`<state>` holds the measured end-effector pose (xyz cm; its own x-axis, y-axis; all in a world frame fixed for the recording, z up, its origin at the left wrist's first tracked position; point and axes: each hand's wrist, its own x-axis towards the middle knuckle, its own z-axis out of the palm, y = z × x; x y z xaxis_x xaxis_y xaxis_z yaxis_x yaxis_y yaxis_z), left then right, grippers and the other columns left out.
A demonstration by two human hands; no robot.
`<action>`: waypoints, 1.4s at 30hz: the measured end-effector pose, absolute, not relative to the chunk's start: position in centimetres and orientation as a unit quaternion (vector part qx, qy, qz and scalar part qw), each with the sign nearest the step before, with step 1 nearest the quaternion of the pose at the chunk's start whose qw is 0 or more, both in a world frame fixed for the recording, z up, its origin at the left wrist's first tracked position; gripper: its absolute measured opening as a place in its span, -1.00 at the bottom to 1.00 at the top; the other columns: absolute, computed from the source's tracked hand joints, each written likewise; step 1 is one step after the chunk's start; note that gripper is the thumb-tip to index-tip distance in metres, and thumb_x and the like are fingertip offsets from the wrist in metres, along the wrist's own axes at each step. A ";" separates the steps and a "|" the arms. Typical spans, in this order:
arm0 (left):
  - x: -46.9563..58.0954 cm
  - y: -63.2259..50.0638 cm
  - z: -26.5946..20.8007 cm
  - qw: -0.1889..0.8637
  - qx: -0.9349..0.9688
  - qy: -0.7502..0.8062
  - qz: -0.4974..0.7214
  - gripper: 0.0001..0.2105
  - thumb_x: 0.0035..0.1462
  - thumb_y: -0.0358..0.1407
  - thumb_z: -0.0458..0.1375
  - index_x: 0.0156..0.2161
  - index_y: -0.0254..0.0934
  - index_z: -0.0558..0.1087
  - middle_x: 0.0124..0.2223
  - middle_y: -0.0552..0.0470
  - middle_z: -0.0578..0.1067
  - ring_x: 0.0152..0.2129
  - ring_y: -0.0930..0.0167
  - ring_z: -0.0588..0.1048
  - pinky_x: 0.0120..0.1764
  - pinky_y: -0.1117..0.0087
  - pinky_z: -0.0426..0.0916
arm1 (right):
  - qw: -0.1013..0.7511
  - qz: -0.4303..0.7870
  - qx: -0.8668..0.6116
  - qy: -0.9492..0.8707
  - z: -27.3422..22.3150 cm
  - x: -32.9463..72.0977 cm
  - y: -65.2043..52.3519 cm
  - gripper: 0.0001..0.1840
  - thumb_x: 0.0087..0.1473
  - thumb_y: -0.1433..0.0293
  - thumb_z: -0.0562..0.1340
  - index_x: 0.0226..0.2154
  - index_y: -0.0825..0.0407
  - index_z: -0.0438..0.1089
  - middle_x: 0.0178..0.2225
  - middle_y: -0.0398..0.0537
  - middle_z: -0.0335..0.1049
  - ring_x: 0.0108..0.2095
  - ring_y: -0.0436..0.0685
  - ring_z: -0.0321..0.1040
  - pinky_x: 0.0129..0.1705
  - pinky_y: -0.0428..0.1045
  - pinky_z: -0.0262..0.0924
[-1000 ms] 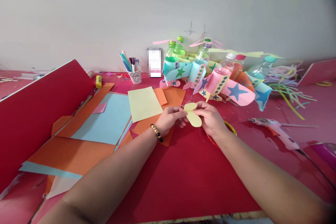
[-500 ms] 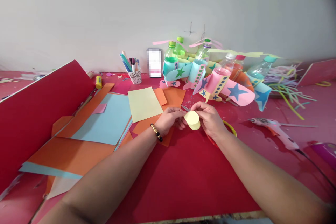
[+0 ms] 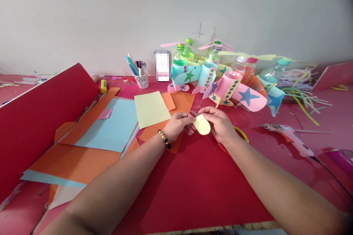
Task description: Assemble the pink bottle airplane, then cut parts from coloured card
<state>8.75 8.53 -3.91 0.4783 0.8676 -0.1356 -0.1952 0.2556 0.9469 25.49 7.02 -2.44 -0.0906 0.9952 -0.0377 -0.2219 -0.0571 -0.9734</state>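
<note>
I've got the folded yellow paper [image 3: 203, 126] right between both hands, long axis slanting far-left to near-right. Left hand [image 3: 180, 125] pinches its left edge, right hand [image 3: 221, 124] pinches its far corner; neither's nearer! Scissors [image 3: 244, 135] show beneath the right wrist.

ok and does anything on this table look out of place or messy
Mostly untidiness: the orange sheets and blue sheets at left overlap at uneven angles, and red scraps lie loose beside the marker cup. I see no spill.
</note>
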 end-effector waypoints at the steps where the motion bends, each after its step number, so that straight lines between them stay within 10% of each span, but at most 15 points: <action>1: 8.7 8.5 -3.9 0.710 0.482 0.349 0.377 -0.79 -0.02 -0.21 0.25 -0.48 -0.34 0.42 -0.59 0.04 0.48 -0.70 0.51 0.43 -0.59 0.52 0.32 | 0.524 0.586 -0.432 -0.443 -2.4 25.5 7.0 -0.87 -0.05 0.29 0.32 -0.42 -0.01 0.44 -0.55 -0.17 0.46 -0.53 0.05 0.36 -0.44 -0.04 0.21; 42: 8.7 8.6 -3.7 0.633 0.469 0.403 0.466 -0.73 -0.10 -0.16 0.32 -0.42 -0.31 0.39 -0.56 0.16 0.38 -0.65 0.56 0.37 -0.56 0.54 0.33 | 0.453 0.559 -0.490 -0.492 -2.0 27.2 7.7 -0.77 -0.21 0.33 0.41 -0.44 0.08 0.47 -0.67 -0.18 0.41 -0.73 -0.06 0.26 -0.68 -0.15 0.13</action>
